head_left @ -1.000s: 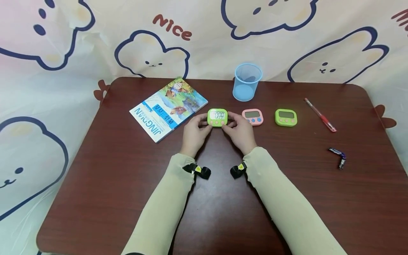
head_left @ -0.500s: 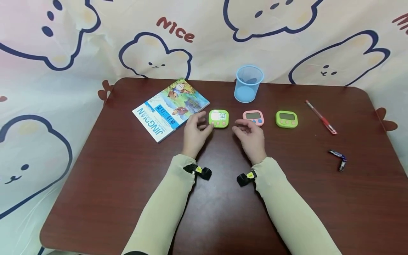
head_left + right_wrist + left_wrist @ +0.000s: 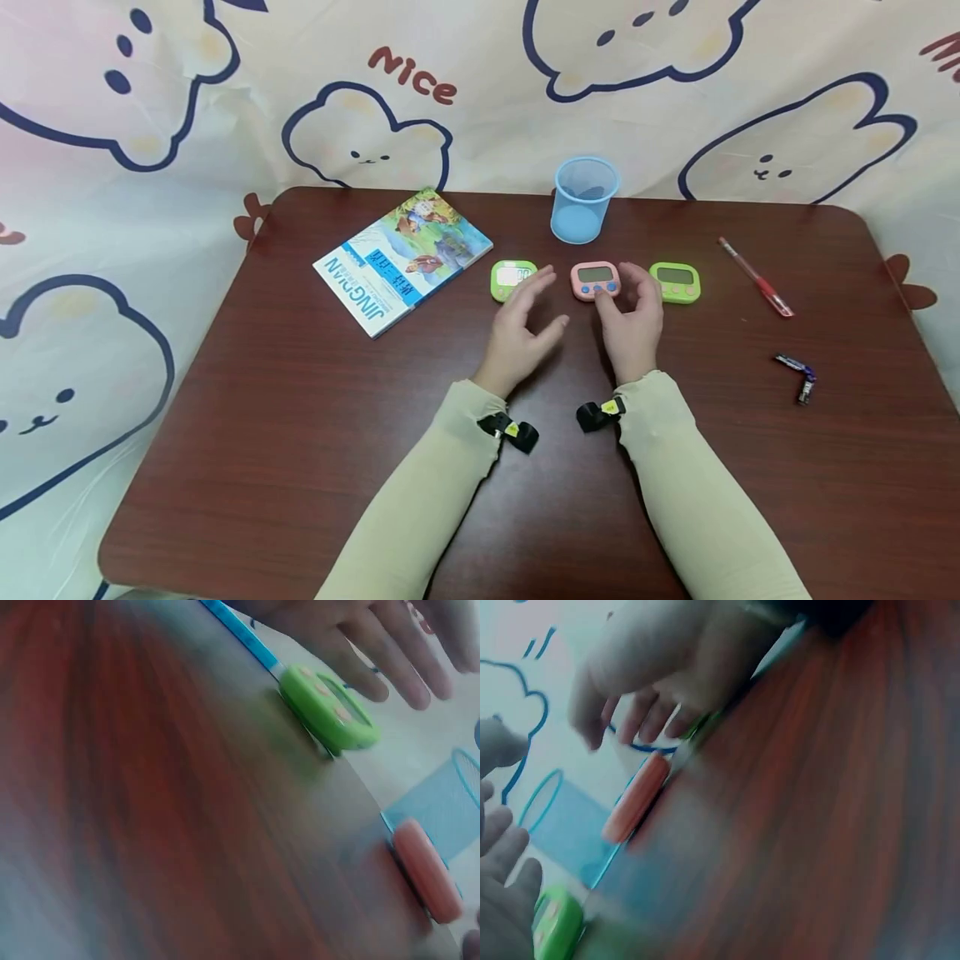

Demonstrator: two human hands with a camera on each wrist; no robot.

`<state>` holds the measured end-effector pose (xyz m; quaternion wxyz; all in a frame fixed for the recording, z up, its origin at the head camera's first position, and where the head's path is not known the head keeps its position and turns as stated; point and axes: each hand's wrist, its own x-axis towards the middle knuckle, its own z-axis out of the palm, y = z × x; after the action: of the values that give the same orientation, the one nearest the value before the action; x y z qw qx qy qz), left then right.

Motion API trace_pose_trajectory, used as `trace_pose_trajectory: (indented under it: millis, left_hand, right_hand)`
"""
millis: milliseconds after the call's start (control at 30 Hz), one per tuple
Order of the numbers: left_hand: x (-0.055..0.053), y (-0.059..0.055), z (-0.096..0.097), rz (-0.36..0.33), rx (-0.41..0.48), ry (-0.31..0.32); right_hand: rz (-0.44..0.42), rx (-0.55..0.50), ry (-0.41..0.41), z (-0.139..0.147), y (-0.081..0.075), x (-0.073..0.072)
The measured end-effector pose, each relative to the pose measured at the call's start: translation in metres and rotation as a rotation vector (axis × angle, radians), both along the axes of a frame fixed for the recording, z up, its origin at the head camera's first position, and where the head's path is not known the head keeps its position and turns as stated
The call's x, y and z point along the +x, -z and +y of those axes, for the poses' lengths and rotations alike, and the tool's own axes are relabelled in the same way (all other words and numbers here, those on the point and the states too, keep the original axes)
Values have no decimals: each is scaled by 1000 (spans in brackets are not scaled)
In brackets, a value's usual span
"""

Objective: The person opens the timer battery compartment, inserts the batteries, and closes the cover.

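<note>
A pink timer with blue buttons stands between two green timers. My right hand is at its right side, thumb near the lower edge and fingers extended beside it; the right wrist view shows a gap between the fingertips and the pink timer. My left hand hovers over the table with fingers spread, holding nothing. It partly covers the left green timer, whose display is lit. The right green timer has a dark display, its left edge close behind my right fingers.
A blue cup stands at the back. To the left lies a book. A red pen and small dark batteries lie on the right side of the brown table.
Both hands have let go of the left green timer. The right hand moved right, past the pink timer, and the left hand followed rightward. The timers stayed in place.
</note>
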<state>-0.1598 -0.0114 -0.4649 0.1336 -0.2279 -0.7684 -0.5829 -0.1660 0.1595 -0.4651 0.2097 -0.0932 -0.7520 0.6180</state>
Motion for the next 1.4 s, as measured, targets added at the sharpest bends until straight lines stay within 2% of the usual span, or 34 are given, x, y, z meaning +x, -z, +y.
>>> trace_pose_trajectory:
  millis: [100,233,300,367,500,633,800,1033,1200,1400]
  left_hand:
    - [2,-1,10,-118,-58,44]
    - [0,1,25,-342,-12,102]
    - [-2,1,32,-433,11,108]
    - [-4,0,37,-493,4,89]
    - [-5,-1,41,-546,-48,49]
    - [-4,-1,40,-553,-49,40]
    - [-3,3,39,-494,36,14]
    - [4,6,39,-435,141,-39]
    - [10,7,37,-410,136,-60]
    - [27,8,28,-364,110,-35]
  right_hand:
    - [-83,0,-61,6,0,-2]
    - [-185,33,-156,14,-3,-5]
    - [-225,63,-195,18,-5,-6]
    - [-250,85,-221,20,-6,-6]
    - [-258,73,-239,20,-8,-6]
    - [-239,36,-210,20,-7,-4]
    - [-176,-5,-199,20,-5,-1]
    - [-110,-4,-245,23,-3,9]
    - [-68,-8,-271,22,-6,24]
    - [-27,-17,-319,19,-20,55]
